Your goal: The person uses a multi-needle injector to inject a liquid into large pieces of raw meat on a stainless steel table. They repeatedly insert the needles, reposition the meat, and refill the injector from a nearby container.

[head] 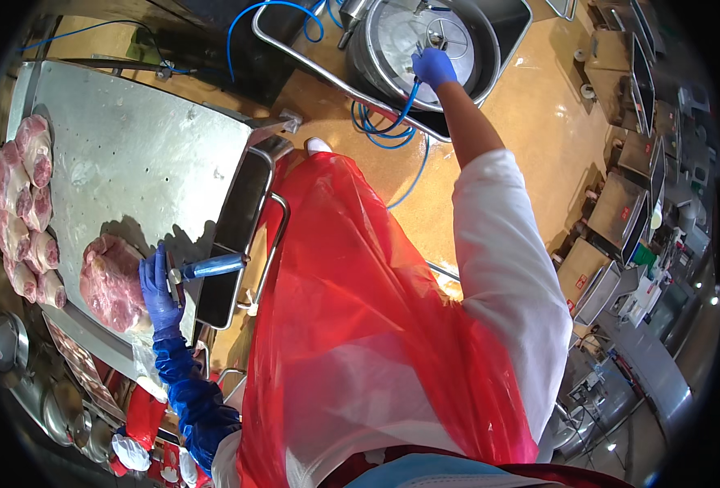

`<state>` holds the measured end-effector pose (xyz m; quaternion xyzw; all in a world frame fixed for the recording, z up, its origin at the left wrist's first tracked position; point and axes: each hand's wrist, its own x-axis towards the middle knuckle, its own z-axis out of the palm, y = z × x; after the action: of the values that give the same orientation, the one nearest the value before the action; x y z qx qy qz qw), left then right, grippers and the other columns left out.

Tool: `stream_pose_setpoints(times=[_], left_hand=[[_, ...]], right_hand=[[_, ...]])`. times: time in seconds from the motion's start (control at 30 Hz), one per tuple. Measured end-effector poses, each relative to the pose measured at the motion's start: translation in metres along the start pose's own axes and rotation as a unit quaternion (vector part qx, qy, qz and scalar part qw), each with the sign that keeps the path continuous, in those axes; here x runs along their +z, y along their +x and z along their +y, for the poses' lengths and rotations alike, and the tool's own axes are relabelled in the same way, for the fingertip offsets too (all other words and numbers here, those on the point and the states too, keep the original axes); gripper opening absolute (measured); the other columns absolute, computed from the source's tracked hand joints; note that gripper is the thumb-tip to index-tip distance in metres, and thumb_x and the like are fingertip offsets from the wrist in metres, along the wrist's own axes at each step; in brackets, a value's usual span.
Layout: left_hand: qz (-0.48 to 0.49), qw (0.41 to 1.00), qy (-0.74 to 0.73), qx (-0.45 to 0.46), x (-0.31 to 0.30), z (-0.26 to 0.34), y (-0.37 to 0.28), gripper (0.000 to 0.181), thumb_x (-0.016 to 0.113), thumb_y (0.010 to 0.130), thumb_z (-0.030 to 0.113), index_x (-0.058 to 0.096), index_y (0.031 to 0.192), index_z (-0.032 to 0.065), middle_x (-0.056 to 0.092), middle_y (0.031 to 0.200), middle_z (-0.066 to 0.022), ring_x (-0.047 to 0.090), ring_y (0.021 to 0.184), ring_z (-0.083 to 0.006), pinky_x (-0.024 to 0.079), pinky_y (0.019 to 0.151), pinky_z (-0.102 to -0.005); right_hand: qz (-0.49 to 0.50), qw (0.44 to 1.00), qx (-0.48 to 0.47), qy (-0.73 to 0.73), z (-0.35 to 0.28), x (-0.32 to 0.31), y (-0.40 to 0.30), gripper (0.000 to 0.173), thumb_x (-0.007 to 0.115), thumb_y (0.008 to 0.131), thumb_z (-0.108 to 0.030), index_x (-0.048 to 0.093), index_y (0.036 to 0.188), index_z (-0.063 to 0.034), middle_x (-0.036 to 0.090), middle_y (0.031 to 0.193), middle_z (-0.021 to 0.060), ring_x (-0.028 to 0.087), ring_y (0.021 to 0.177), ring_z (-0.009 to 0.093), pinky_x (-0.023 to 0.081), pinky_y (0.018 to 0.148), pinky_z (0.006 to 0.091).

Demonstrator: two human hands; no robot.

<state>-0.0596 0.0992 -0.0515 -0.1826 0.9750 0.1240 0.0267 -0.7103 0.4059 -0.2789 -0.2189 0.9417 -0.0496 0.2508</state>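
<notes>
My left hand (163, 291), in a blue glove and blue sleeve, is at the right side of a large raw cut of meat (108, 283) on the metal table (134, 158). By its fingers is a tool with a blue cylindrical handle (213, 266); whether the fingers grip it is unclear. My right hand (434, 66), gloved in blue, reaches over the round metal lid (396, 43) of a steel pressure vessel (369, 67). It is closed around the fitting end of a blue hose (410, 100), near the lid's spoked handwheel (448, 38).
Several raw meat pieces (13, 177) line the table's far left edge. A black cart with a metal rail (262, 201) stands beside the table. Coiled blue hose (390, 131) hangs near the vessel's cart. Metal bins on wheels (619, 210) stand at right. A co-worker (143, 421) is at lower left.
</notes>
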Motion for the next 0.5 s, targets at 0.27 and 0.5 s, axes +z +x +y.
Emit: stream_pose_setpoints(times=[0.27,0.5], left_hand=[[0.068,0.996,-0.046,-0.033,0.008,-0.002,-0.034,0.064,0.064,0.086,0.013,0.048,0.148,0.0036,0.056,0.143,-0.0181,0.053,0.124,-0.0422,0.04,0.11,-0.0502],[0.13,0.988,-0.083,-0.011,-0.006,0.005,-0.021,0.07,0.071,0.08,0.008,0.051,0.147,0.0103,0.053,0.139,-0.0196,0.051,0.128,-0.0397,0.042,0.11,-0.0472]], right_hand=[[0.209,0.94,-0.03,0.268,0.046,0.074,-0.206,0.035,0.064,0.094,-0.029,0.07,0.115,-0.0019,0.074,0.098,0.0205,0.072,0.088,0.031,0.054,0.08,0.0402],[-0.093,0.935,0.137,0.312,0.233,0.322,-0.459,0.029,0.052,0.097,-0.022,0.063,0.073,-0.0104,0.058,0.06,0.0054,0.057,0.056,0.018,0.045,0.053,0.0362]])
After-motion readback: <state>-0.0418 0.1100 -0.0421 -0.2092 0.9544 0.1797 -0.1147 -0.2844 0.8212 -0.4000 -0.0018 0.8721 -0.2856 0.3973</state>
